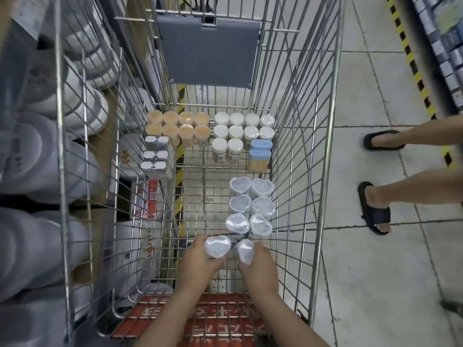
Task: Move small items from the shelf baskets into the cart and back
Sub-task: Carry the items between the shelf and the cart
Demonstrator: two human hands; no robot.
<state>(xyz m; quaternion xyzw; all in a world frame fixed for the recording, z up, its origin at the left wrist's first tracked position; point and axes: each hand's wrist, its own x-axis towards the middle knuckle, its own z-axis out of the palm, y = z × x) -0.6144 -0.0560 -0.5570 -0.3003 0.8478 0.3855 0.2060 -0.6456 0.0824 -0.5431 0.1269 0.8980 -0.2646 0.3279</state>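
I look down into a wire shopping cart (pixel 323 171). My left hand (pixel 198 265) grips a clear heart-shaped container (pixel 217 246) low in the cart, near its floor. My right hand (pixel 258 267) grips a second heart-shaped container (pixel 245 250) right beside it. Just beyond them, several more heart-shaped containers (pixel 251 205) stand in two columns along the cart's right side. At the far end stand orange-lidded jars (pixel 178 126), white-lidded jars (pixel 240 132), blue-lidded toothpick boxes (pixel 260 156) and silver-topped boxes (pixel 155 156).
A grey flap (pixel 208 51) hangs at the cart's far end, a red seat panel (pixel 195 319) lies at the near end. Shelves with stacked white bowls (pixel 37 151) stand close on the left. Another person's feet in black sandals (pixel 375 206) stand on the tiled floor to the right.
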